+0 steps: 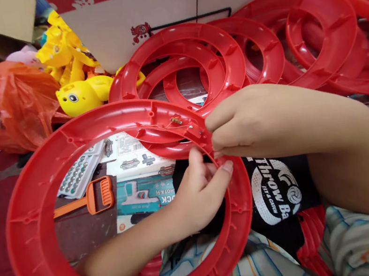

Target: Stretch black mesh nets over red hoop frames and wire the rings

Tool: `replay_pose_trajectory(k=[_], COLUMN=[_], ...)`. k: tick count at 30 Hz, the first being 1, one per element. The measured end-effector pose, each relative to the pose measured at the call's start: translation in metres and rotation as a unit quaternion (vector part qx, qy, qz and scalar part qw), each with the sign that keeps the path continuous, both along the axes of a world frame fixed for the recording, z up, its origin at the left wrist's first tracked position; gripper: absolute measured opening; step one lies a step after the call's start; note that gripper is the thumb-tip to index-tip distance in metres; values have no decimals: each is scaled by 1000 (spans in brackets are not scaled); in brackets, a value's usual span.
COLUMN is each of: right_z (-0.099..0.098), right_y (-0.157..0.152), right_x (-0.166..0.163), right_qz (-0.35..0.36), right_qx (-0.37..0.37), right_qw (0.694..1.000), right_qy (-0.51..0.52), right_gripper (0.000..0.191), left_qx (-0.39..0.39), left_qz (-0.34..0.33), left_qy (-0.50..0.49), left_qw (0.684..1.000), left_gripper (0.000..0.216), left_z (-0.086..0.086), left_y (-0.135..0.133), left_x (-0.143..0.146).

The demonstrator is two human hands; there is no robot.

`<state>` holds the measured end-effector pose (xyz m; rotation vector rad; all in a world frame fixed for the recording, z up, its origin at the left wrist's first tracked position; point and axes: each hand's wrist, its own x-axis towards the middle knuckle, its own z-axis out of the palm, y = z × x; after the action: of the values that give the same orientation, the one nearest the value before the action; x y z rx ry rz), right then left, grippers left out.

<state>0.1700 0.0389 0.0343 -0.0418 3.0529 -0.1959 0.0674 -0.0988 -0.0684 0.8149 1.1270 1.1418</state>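
A large red plastic ring (pixel 24 223), hollow-sided with small ribs and posts, leans upright over my lap. My left arm passes through its opening, and my left hand (pixel 201 192) is closed on the inner rim at the right side. Against the same part of the ring, my right hand (pixel 242 120) is closed in a pinch; whatever its fingertips hold is hidden. Just left of that hand, a small brass-coloured metal part (pixel 176 121) with a thin wire sits inside the ring's channel.
More red rings (pixel 337 35) are heaped behind and to the right. An orange plastic bag (pixel 11 106) and yellow toy parts (pixel 86 96) lie at the left. Through the ring show an orange plastic tool (pixel 99 196), a tray of small balls (pixel 78 173) and a teal toy-gun box (pixel 141 197).
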Motion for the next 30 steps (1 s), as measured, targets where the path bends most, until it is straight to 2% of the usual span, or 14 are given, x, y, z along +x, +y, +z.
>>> replay_pose_trajectory(k=[4,6,11,18,21,23,26,28,30], right_z=[-3,-3,-5,-9,-12,-13,-15,-15,-15], right_y=[6,9,9,4,6,10,15,16,16], right_x=[1,1,-1,-8,-10,-9,-7,-6,-6], right_qz=[14,26,30,25,10,5,15,29,41], right_qx=[-29,-27,1,-21,-11,-12,-27,-29,-15], right_qw=[998,997,998,997,999,999,996,993,990], right_qy=[45,60,64,64,42,49,83,108,131], right_gripper=[31,29,31,29,27,26,27,28,30], left_qx=[64,80,50,39,2,-27,-14,12,25], left_qz=[4,0,-61,-94,-99,-97,-26,30,55], left_qy=[141,181,201,209,159,61,-70,-96,-82], left_qw=[988,980,976,973,982,993,997,995,995], left_gripper=[20,18,21,30,34,36,29,19,18], left_z=[-2,1,10,14,11,8,7,7,8], left_y=[-3,-1,4,2,0,0,3,7,10], left_x=[-4,-5,-5,-8,-6,-3,0,0,-1])
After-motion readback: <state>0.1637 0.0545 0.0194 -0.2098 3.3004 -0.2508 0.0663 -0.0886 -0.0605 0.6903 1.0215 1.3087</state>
